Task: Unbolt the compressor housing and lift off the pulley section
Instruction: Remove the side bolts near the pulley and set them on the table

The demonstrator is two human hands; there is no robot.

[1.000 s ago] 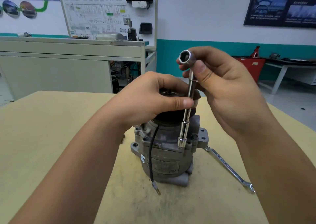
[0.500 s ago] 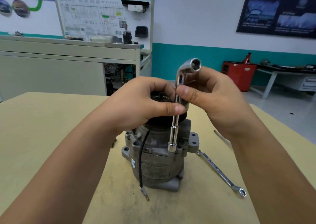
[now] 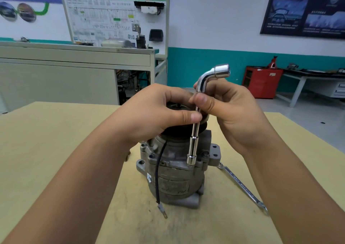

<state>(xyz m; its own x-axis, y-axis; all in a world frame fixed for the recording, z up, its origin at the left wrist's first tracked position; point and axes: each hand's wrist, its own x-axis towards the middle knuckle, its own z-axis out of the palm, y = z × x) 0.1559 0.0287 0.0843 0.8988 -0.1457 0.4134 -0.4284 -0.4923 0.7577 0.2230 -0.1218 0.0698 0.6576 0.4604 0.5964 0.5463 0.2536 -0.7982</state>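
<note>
A grey metal compressor (image 3: pixel 173 176) stands upright on the wooden table, its black pulley (image 3: pixel 174 107) on top. My left hand (image 3: pixel 156 113) grips the pulley from the left, thumb across its front. A chrome L-shaped socket wrench (image 3: pixel 194 141) stands nearly vertical, its lower socket seated on a bolt at the housing flange. My right hand (image 3: pixel 229 113) pinches the wrench shaft just below its bend, and the short upper arm points right. A black wire (image 3: pixel 158 178) with a metal terminal hangs down the housing's front.
A combination spanner (image 3: pixel 242 186) lies flat on the table (image 3: pixel 46 150) to the right of the compressor. Behind the table stand a grey cabinet (image 3: pixel 74 72) with a training board, and a red tool cart (image 3: pixel 261 83) at the far right.
The wrench has turned on the bolt: its short upper arm swung from facing me round to pointing right. My left hand has stayed on the pulley.
</note>
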